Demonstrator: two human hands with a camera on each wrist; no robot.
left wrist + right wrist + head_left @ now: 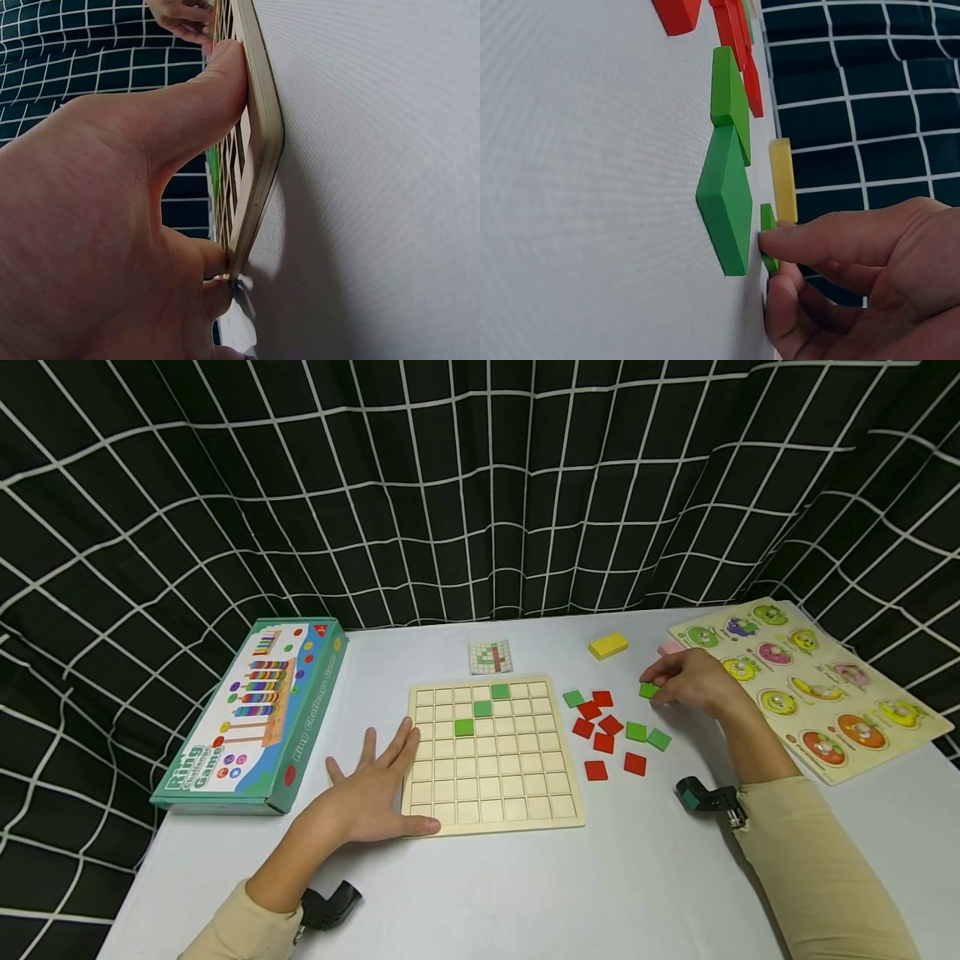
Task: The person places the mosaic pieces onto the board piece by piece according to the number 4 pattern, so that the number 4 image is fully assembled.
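Head view: right grip (693,681) pinching square green tile (648,690) (flat, wooden), left grip (375,789) splayed on grid board (495,752).

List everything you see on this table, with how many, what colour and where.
Grid board: one, pale wood, table centre.
Green tiles on board: three, in a diagonal near its top.
Loose red tiles: seven, right of the board.
Loose green tiles: three among the red ones, plus one pinched tile.
Pattern card: one, white with green and red, behind the board.
Yellow block: one, far side.
Pink block: one, partly hidden behind the right hand.
Game box: one, teal, left of the board.
Peg puzzle: one, multicoloured, right edge.
Table: white.
Backdrop: black with white grid.
Left hand: flat on the table, thumb against the board's left edge.
Right hand: pinching the green tile.
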